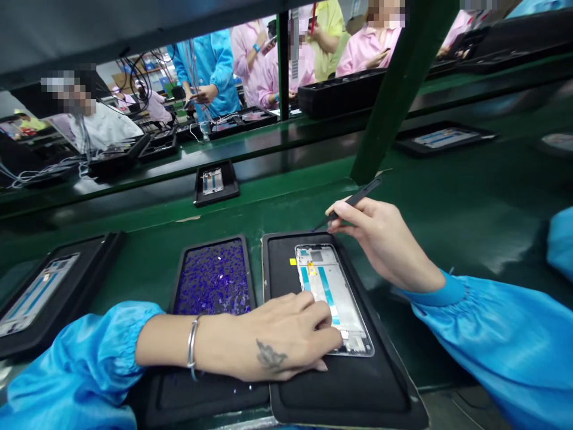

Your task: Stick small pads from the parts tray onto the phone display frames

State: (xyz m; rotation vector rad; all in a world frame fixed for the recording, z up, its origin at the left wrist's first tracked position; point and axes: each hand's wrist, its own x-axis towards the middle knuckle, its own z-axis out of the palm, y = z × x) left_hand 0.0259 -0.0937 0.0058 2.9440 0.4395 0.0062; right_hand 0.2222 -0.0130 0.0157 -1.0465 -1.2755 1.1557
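Note:
A silver phone frame (333, 286) with blue strips lies on a black foam tray (282, 286) in front of me. My left hand (290, 337) rests over its lower left side, fingers curled and pressed onto the frame; the thumb is partly hidden. Beyond the tray's far edge, my right hand (380, 236) pinches black tweezers (356, 200), their tip pointing down and left. A tiny dark purple piece (312, 231) shows at the tip. Many small purple pieces (212, 278) are scattered in a second black tray (248, 257), partly covered by my left forearm.
Another phone frame (40, 292) lies in a tray at far left. Smaller trays with frames stand on the green bench, one behind (217, 182) and one at right (447, 138). A slanted green post (394, 89) rises behind my right hand. Several co-workers stand beyond.

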